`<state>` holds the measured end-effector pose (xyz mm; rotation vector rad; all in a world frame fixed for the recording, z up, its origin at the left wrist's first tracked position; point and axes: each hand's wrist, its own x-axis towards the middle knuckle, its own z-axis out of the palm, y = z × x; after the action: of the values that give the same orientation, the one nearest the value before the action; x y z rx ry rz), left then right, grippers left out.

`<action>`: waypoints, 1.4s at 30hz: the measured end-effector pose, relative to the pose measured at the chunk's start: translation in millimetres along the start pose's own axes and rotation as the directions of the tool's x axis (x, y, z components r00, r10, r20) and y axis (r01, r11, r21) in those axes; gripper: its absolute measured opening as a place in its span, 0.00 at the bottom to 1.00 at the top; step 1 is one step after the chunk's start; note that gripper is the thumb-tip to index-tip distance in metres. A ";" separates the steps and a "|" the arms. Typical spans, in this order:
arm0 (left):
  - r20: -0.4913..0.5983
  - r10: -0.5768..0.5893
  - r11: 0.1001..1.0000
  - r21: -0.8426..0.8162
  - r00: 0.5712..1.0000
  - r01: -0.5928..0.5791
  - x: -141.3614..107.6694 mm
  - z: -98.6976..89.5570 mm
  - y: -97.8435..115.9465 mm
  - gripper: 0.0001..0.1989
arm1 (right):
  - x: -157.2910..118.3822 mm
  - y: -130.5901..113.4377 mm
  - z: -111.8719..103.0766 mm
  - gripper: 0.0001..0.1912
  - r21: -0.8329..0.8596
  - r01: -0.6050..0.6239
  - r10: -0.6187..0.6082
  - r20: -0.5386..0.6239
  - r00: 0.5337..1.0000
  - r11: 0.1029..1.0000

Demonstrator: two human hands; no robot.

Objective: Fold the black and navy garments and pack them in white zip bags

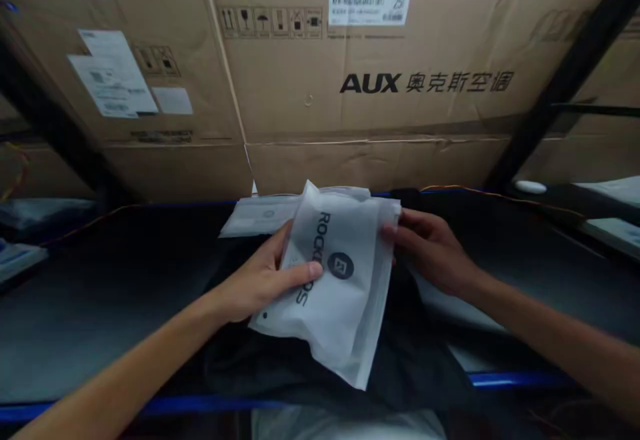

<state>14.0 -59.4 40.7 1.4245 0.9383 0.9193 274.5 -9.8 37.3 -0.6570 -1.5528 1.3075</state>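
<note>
A frosted white zip bag [345,313] with dark lettering and a round logo is held up in the middle of the view. My left hand [270,273] grips its left side, thumb lying across the front and the other fingers hidden behind. At the bag's upper right edge, my right hand [425,243] pinches the translucent rim between thumb and fingers. Whatever the bag contains cannot be made out. Behind it, more flat white packets [255,217] lie on the shelf. Dark cloth [320,373] is spread beneath the bag.
Large cardboard boxes [425,113] form a wall at the back. Dark slanted posts [550,87] frame the dark shelf [125,293], which has a blue front edge [200,403]. Packages [20,260] lie at far left, with a white oval object [530,187] at right.
</note>
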 end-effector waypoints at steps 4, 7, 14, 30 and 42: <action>-0.025 0.021 0.998 0.058 0.999 -0.019 0.6 -2.6 0.6 0.34 | 4.4 -0.2 -1.9 0.12 0.096 -0.013 0.023 -0.109 0.994 0.995; -0.041 0.023 0.999 0.050 0.999 -0.020 0.3 -3.1 1.2 0.36 | 4.3 -0.9 -1.0 0.13 0.131 -0.032 0.048 -0.121 0.991 0.991; -0.108 0.059 0.997 0.053 0.992 -0.054 0.8 -0.2 -1.4 0.31 | 2.3 -1.6 0.5 0.11 0.094 -0.012 0.023 -0.111 0.994 0.995; -0.335 0.141 0.989 0.014 0.932 -0.145 7.4 9.1 -10.8 0.24 | -3.1 2.5 9.6 0.16 -0.066 -0.075 0.078 0.047 0.996 0.995; -0.458 0.168 0.979 -0.027 0.873 -0.202 8.1 18.1 -9.4 0.19 | -15.8 6.2 28.9 0.20 -0.055 -0.300 0.303 0.271 0.913 0.952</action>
<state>33.4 -58.3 30.6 1.2720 1.1064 1.4613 253.3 -33.9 27.5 -0.7701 -1.7332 1.6813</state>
